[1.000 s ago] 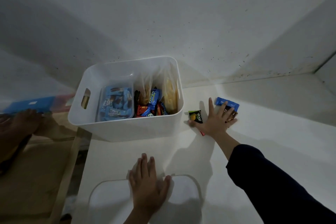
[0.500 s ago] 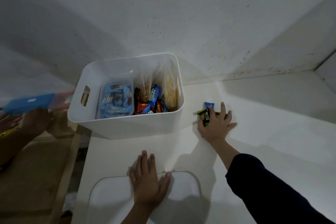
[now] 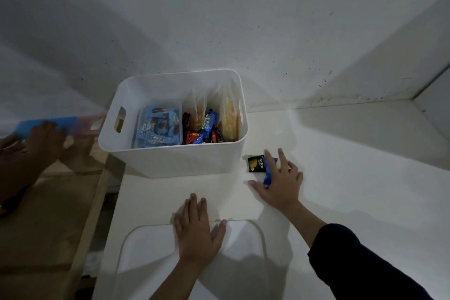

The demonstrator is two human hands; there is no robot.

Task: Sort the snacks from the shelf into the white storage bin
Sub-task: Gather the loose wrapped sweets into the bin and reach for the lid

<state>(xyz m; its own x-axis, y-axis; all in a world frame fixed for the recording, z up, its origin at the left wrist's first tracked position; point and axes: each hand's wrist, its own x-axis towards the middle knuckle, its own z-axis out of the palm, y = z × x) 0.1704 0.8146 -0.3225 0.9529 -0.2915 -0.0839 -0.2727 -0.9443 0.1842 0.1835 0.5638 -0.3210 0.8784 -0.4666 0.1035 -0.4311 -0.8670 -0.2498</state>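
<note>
Packets [image 3: 256, 163] under my spread right hand [image 3: 280, 182] — light, crinkly, slippery — pinch their edges; left hand [image 3: 197, 234] flat on lid [image 3: 146, 246].

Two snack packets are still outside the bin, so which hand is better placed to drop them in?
Right. The right hand already touches the blue packet beside the black packet, near the white storage bin. The left hand rests flat on the lid.
</note>
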